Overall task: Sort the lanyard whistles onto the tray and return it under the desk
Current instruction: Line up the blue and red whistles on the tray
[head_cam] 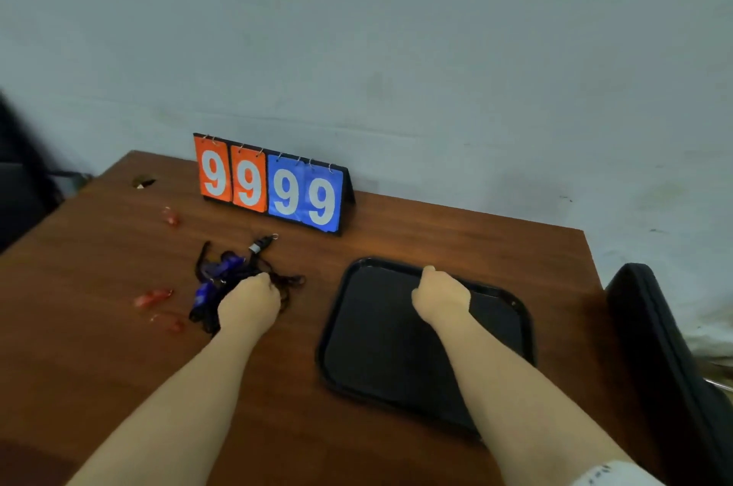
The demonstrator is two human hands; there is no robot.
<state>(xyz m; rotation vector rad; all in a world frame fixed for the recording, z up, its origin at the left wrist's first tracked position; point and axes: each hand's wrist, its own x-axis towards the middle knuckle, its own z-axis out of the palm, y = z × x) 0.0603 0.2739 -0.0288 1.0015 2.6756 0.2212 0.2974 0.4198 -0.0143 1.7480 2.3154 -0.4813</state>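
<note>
- Three loose red plastic whistles (152, 298) lying on the brown wooden desk (436, 239), out at nine o'clock from the tangle; worth leaving until the bundle is dealt with, or gathering in one sweep afterwards.
- Tangled bundle of black cord lanyards with blue plastic whistles (222, 275) sitting left of centre, about nine o'clock from the tray and well apart from it.
- Left hand (249, 305) curled down over the near right edge of that bundle, fingers apparently closed into the cords; exact hold hidden under the knuckles.
- Best to lift slowly and straight up so trailing loops and the metal clip at twelve o'clock of the pile come free without dragging the red ones.
- Orange and blue flip scoreboard showing 9999 (271, 188) standing at twelve o'clock; keep swinging cords clear of it.
- Right hand (438, 297) resting loosely curled on the far part of the empty black rectangular plastic tray (369, 358), gripping nothing that shows; good for steadying it while the bundle crosses toward three o'clock.
- Black padded chair (666, 346) at the right edge.
</note>
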